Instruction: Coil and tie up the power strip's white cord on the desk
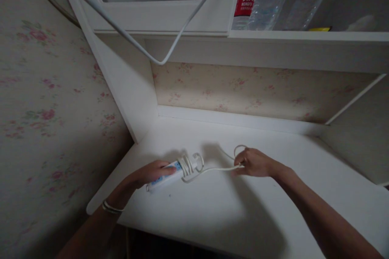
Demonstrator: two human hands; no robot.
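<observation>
A white power strip [167,181] with blue socket faces is gripped by my left hand [154,172], the thumb lying across its top. Several turns of its white cord [187,165] are wound around the strip's right end. From there the cord runs right across to my right hand [251,162], whose fingers are closed on it. A small loop of cord stands up behind those fingers, and a loose length trails back to the left. Both hands are just over the white desk [194,218]; whether the strip touches it I cannot tell.
Above the desk is a white shelf unit [164,18] with plastic bottles [270,2] at upper right. A thick pale cable [158,62] hangs down in front of it. Flowered wallpaper [45,113] covers the left wall. The desk's front edge [170,238] is near the bottom.
</observation>
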